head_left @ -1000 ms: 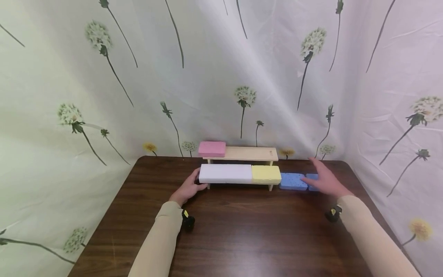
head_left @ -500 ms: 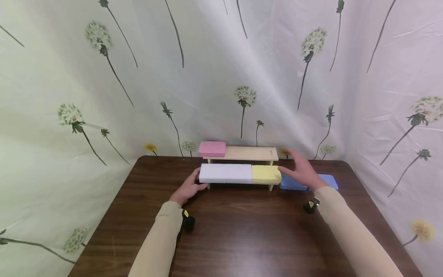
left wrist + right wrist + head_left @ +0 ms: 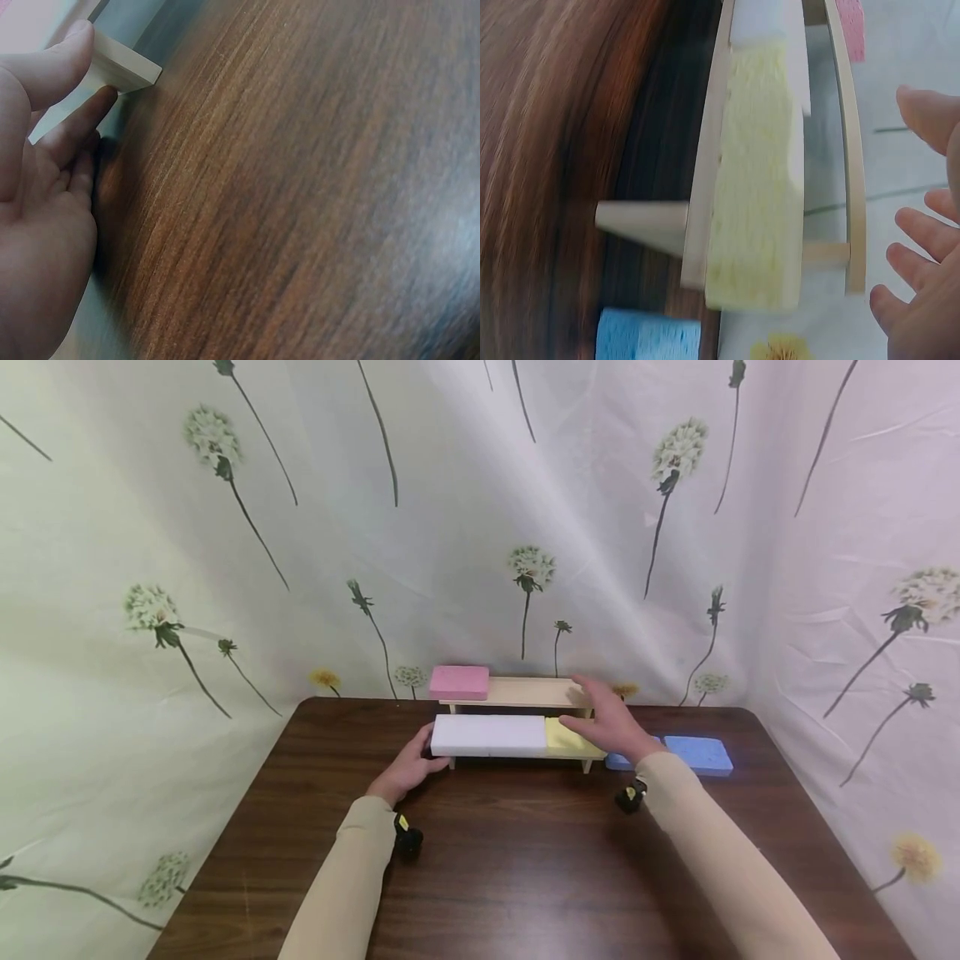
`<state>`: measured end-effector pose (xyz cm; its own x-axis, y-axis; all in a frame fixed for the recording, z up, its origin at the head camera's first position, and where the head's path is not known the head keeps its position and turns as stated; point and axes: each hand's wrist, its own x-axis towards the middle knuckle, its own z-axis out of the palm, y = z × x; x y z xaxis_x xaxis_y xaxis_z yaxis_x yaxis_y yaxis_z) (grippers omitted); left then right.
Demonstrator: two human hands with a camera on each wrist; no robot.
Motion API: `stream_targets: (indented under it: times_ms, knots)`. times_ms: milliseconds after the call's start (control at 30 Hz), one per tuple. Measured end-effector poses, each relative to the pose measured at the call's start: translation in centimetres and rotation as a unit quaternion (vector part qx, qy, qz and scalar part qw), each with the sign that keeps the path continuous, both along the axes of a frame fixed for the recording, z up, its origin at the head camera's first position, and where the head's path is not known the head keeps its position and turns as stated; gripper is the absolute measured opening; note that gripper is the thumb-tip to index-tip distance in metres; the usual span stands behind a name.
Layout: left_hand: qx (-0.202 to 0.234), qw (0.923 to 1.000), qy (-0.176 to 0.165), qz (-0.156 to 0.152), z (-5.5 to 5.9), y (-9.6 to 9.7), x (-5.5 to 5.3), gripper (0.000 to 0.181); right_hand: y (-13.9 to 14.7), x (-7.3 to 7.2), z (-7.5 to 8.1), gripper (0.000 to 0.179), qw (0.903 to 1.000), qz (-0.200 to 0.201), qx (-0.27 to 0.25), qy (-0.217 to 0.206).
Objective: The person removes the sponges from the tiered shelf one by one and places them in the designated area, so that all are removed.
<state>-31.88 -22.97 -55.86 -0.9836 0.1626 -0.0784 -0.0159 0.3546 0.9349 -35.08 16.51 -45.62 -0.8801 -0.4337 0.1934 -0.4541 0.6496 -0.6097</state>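
A light wooden two-tier stand [image 3: 525, 692] stands at the back of the table. Its front tier carries a long white block [image 3: 489, 735] and, to the right of that, a yellow sponge [image 3: 561, 743]. On the rear, higher tier sits a pink sponge [image 3: 459, 682] at the left end. My left hand [image 3: 408, 768] holds the stand's left end, thumb in front and fingers at the leg [image 3: 131, 64]. Over the yellow sponge hovers my right hand [image 3: 611, 722], fingers spread and holding nothing; in the right wrist view it is beside the rear tier.
Two blue sponges [image 3: 697, 754] lie on the dark wooden table [image 3: 510, 860], just right of the stand; my right hand partly covers the nearer one. A white cloth [image 3: 450, 543] with dandelion prints hangs behind and at both sides.
My right hand has moved left, from above the blue sponges to above the yellow sponge and the stand's right end. My left hand and the sponges have stayed in place.
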Motion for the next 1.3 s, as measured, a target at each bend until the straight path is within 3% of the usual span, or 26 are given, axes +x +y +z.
stream_targets:
  times_ms: [867, 1067, 1300]
  knots:
    - [0.024, 0.9995, 0.016, -0.015, -0.6, 0.0, -0.5, 0.082, -9.8, -3.1, 0.8, 0.084, 0.9984, 0.048, 0.028, 0.010]
    - [0.021, 0.9996, 0.017, -0.011, -0.4, 0.3, -0.5, 0.083, -11.2, -3.7, 1.0, 0.085, 0.9970, 0.046, 0.062, 0.008]
    - [0.022, 0.9997, 0.011, -0.004, -0.5, -0.1, -0.2, 0.082, -12.7, -3.7, 0.6, 0.084, 0.9978, 0.037, 0.055, -0.008]
